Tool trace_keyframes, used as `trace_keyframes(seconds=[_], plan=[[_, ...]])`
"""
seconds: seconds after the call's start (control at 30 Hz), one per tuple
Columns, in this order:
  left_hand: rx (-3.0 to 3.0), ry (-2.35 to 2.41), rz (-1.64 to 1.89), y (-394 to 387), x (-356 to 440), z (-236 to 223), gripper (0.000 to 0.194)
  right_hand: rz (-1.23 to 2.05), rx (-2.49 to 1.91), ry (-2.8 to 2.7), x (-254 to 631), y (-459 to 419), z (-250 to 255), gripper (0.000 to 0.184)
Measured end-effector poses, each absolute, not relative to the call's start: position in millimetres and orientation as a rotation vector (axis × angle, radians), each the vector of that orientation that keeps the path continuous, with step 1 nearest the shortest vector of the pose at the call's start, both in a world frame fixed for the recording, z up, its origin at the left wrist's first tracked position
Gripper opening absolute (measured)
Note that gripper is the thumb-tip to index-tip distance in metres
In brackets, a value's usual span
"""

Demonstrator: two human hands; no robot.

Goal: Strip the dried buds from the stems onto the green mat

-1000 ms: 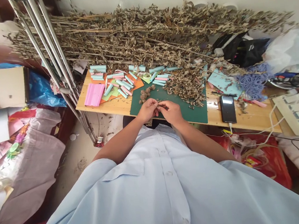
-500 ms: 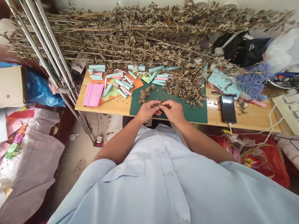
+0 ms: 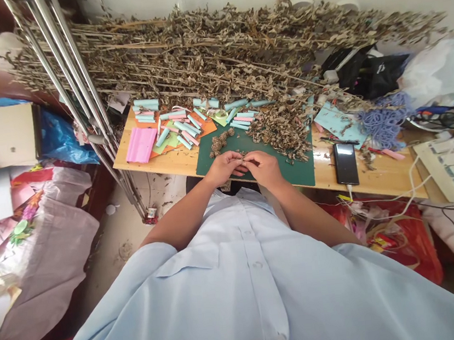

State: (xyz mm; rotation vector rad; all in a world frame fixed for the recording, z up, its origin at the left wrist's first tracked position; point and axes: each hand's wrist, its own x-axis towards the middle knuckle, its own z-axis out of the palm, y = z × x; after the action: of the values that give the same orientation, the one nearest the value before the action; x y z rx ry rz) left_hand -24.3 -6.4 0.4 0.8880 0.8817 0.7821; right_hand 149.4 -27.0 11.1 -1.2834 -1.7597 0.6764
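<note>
Over the front edge of a green cutting mat (image 3: 300,176), my left hand (image 3: 226,168) and my right hand (image 3: 263,166) meet fingertip to fingertip. Both are closed in a pinch on a small bit of dried leaf (image 3: 243,159), mostly hidden by the fingers. Just beyond my left hand lie several crumpled brown balls of dried leaf (image 3: 219,142). A loose heap of dried leaves (image 3: 282,133) covers the mat's right part, past my right hand. Rolled paper tubes (image 3: 184,126) in blue and pink lie to the left of the mat.
Long bundles of dried plant stalks (image 3: 195,47) fill the back of the wooden table (image 3: 176,164). A phone (image 3: 346,163) on a cable, blue yarn (image 3: 386,120) and a power strip (image 3: 452,170) are to the right. Metal poles (image 3: 70,73) stand at the left; pink paper (image 3: 140,145) lies near them.
My hands stay together in almost the same place, with the fingers shifting slightly on the leaf bit. The view has moved very little.
</note>
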Motion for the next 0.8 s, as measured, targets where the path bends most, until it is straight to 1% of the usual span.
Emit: trace_keyframes(seconds=[0.17, 0.3, 0.43, 0.6, 0.8], plan=[[0.902, 0.909, 0.753, -8, -25, 6, 0.022, 0.710, -1.298, -1.751, 151, -28, 11, 0.009], [0.897, 0.957, 0.760, -6, -24, 8, 0.028, 0.727, -1.380, -1.661, 148, -31, 9, 0.009], [0.921, 0.880, 0.736, -5, -27, 4, 0.033, 0.771, -1.394, -1.637, 147, -31, 6, 0.017], [0.936, 0.803, 0.727, -5, -32, -5, 0.032, 0.657, -1.339, -1.705, 147, -29, 5, 0.014], [0.914, 0.878, 0.757, -6, -28, 0, 0.026, 0.700, -1.266, -1.848, 151, -27, 11, 0.016]])
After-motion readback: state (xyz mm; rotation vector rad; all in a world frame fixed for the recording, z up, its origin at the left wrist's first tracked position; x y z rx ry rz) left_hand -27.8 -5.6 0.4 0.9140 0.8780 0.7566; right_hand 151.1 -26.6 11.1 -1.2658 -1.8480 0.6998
